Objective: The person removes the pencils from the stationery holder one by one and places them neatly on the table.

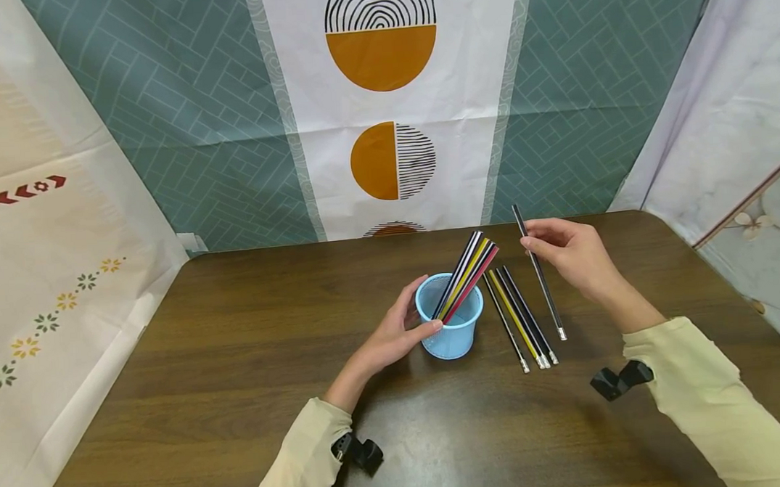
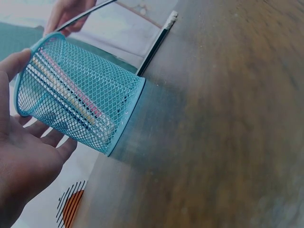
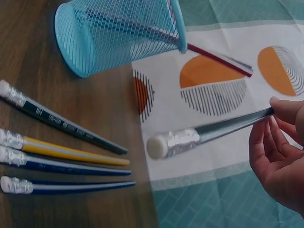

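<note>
My left hand [image 1: 394,336] holds a light blue mesh pencil cup [image 1: 452,342] upright on the table, thumb at the rim and fingers round the far side. Several pencils [image 1: 466,276], dark, yellow and pinkish red, lean to the right inside the cup. To the right, my right hand [image 1: 570,254] pinches a dark pencil [image 1: 544,286] near its upper end. Its white eraser end points down, seen close in the right wrist view on the pencil [image 3: 228,125]. Between the cup and this hand, several pencils lie side by side, among them a yellow pencil [image 1: 516,314].
The brown wooden table [image 1: 253,395] reaches back to a hanging cloth [image 1: 228,134] with green and white panels. Pale patterned cloths hang at the left and right sides. A small black device [image 1: 358,452] sits on the left wrist, another [image 1: 621,380] on the right.
</note>
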The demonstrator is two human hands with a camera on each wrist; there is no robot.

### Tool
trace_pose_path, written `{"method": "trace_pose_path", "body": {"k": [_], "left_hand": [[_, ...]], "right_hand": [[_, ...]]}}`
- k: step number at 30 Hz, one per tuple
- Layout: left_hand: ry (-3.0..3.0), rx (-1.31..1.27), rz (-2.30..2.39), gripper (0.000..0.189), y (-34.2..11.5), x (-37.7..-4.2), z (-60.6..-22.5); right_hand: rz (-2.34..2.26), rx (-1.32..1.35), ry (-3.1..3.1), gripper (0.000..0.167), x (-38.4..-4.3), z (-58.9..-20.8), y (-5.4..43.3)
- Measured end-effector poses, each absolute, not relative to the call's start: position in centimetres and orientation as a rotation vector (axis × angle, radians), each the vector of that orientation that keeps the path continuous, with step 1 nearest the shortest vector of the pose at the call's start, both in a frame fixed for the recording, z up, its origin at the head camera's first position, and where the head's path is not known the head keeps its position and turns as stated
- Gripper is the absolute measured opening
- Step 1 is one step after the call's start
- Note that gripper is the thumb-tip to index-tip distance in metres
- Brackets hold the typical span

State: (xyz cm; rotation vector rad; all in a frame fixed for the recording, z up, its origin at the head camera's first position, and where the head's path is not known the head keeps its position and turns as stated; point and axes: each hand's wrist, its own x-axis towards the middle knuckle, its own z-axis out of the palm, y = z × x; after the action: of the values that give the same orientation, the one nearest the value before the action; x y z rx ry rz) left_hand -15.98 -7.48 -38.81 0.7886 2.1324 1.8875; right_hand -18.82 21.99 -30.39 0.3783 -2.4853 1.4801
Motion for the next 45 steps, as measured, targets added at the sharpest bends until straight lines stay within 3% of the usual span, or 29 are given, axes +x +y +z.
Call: {"method": "trace_pose_path", "body": {"k": [21,45], "left_hand": [[2.13,0.781,1.889,0.074,-7.5,-15.9,-38.7],[2.139,0.75,1.877,0.073,-7.5,-16.0,-38.8]], "right_hand": [[1.282,0.275,-2.672,0.031,-21.9,-33.4,23.6],[1.328,0.142,-2.868,0.033,-23.0,-36.7,24.0]]}}
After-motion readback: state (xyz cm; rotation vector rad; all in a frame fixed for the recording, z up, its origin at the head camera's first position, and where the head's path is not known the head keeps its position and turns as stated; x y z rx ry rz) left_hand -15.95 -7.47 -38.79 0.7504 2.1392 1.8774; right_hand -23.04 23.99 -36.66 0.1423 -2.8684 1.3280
